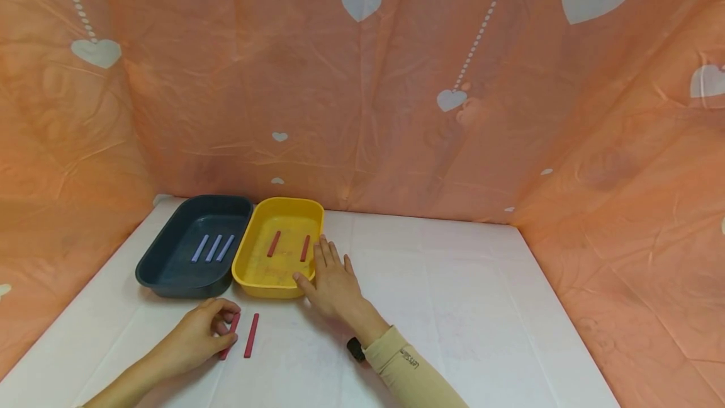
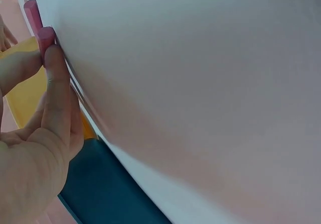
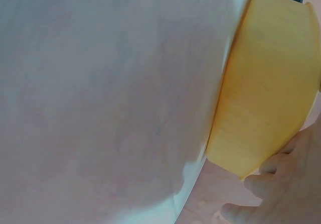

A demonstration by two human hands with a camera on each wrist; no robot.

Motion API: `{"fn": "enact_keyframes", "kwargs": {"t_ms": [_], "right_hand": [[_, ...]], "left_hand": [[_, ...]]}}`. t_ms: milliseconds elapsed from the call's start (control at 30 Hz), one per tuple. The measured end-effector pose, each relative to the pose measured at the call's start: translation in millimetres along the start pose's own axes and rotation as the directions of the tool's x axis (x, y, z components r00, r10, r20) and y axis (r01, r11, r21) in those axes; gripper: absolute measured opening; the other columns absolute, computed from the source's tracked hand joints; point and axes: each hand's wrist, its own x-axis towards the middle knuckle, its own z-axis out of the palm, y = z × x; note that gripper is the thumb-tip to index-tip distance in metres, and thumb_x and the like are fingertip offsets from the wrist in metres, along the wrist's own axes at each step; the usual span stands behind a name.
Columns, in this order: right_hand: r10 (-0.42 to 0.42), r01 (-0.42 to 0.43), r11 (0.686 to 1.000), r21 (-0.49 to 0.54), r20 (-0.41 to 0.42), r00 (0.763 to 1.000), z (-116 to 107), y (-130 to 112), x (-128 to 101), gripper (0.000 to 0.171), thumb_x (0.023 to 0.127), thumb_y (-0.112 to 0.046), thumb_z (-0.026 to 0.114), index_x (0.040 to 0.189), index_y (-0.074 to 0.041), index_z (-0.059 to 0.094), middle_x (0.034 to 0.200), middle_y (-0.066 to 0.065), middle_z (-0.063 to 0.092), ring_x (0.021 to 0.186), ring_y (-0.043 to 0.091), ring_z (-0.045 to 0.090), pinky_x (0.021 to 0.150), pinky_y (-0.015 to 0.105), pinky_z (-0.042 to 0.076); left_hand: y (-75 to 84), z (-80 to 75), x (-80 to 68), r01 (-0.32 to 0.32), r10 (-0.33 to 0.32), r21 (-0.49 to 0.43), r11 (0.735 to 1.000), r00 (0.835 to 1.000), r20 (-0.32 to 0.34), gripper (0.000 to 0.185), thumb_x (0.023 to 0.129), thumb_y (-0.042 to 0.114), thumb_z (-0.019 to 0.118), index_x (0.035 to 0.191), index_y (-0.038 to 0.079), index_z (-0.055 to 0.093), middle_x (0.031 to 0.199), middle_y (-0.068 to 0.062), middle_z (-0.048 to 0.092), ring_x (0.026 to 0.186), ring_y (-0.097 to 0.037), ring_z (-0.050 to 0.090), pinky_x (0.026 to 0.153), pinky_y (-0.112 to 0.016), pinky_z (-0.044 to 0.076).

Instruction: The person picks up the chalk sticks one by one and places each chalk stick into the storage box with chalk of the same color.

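Note:
My left hand (image 1: 219, 326) pinches a red stick (image 1: 231, 334) that lies on the white table just in front of the trays. In the left wrist view, thumb and finger of that hand (image 2: 42, 56) close on the stick's end (image 2: 46, 35). A second red stick (image 1: 252, 335) lies beside it, untouched. My right hand (image 1: 327, 276) rests with straight fingers against the right front corner of a yellow tray (image 1: 283, 202). Two red sticks (image 1: 274, 243) lie inside that tray. The right wrist view shows its yellow wall (image 3: 271, 83) against my right hand (image 3: 281, 189).
A dark blue tray (image 1: 170, 286) stands touching the yellow one on its left and holds three light blue sticks (image 1: 213, 248). An orange heart-patterned cloth (image 1: 396, 80) walls in the white table (image 1: 453, 307) at the back and both sides.

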Motion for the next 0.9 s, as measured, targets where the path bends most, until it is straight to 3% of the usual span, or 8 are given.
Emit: {"fn": "enact_keyframes", "kwargs": {"t_ms": [300,467,567,733,900], "right_hand": [[0.000,0.000,1.000,0.005,0.000,1.000,-0.6,0.2,-0.6,0.084,0.107,-0.062,0.035,0.165,-0.005,0.019,0.174,0.011,0.012,0.159,0.028,0.016,0.125,0.056,0.020],[-0.001,0.001,1.000,0.009,0.002,1.000,-1.1,-0.7,-1.1,0.083,0.107,-0.062,0.037,0.166,-0.005,0.020,0.174,0.011,0.013,0.159,0.028,0.016,0.125,0.056,0.020],[0.000,0.000,1.000,0.009,0.003,1.000,-1.2,-0.9,-1.0,0.084,0.107,-0.061,0.037,0.166,-0.005,0.019,0.174,0.011,0.012,0.159,0.028,0.017,0.125,0.056,0.020],[-0.003,0.003,1.000,0.008,0.002,1.000,-0.6,-0.4,-0.2,0.084,0.107,-0.062,0.036,0.166,-0.005,0.019,0.174,0.012,0.012,0.159,0.028,0.017,0.125,0.056,0.021],[-0.010,0.010,1.000,0.019,-0.010,1.000,-0.1,0.1,0.0,0.084,0.107,-0.061,0.037,0.165,-0.003,0.021,0.173,0.012,0.014,0.159,0.029,0.019,0.124,0.057,0.022]], "left_hand": [[4.6,-1.2,1.2,0.068,-0.068,-0.001,0.998,0.998,-0.005,0.045,0.083,0.005,0.085,0.121,-0.001,0.063,0.104,-0.005,0.059,0.082,-0.014,0.059,0.070,-0.022,0.053],[10.1,-2.7,1.6,0.047,-0.047,0.010,0.999,0.998,-0.031,0.045,0.083,0.007,0.085,0.122,0.000,0.063,0.110,-0.007,0.060,0.085,-0.016,0.059,0.074,-0.024,0.055],[14.4,-3.8,1.8,0.031,-0.034,-0.049,0.998,0.998,-0.044,0.044,0.085,0.005,0.084,0.124,0.000,0.063,0.115,-0.010,0.060,0.087,-0.016,0.061,0.072,-0.024,0.057],[20.9,-4.1,3.7,-0.055,0.038,-0.155,0.986,0.993,-0.110,0.043,0.086,-0.002,0.081,0.124,-0.003,0.062,0.115,-0.013,0.059,0.084,-0.013,0.065,0.065,-0.025,0.059],[26.2,-4.2,10.3,-0.185,0.158,-0.102,0.977,0.960,-0.232,0.043,0.083,-0.005,0.082,0.123,-0.002,0.065,0.108,-0.009,0.061,0.084,-0.004,0.063,0.067,-0.023,0.059]]}}
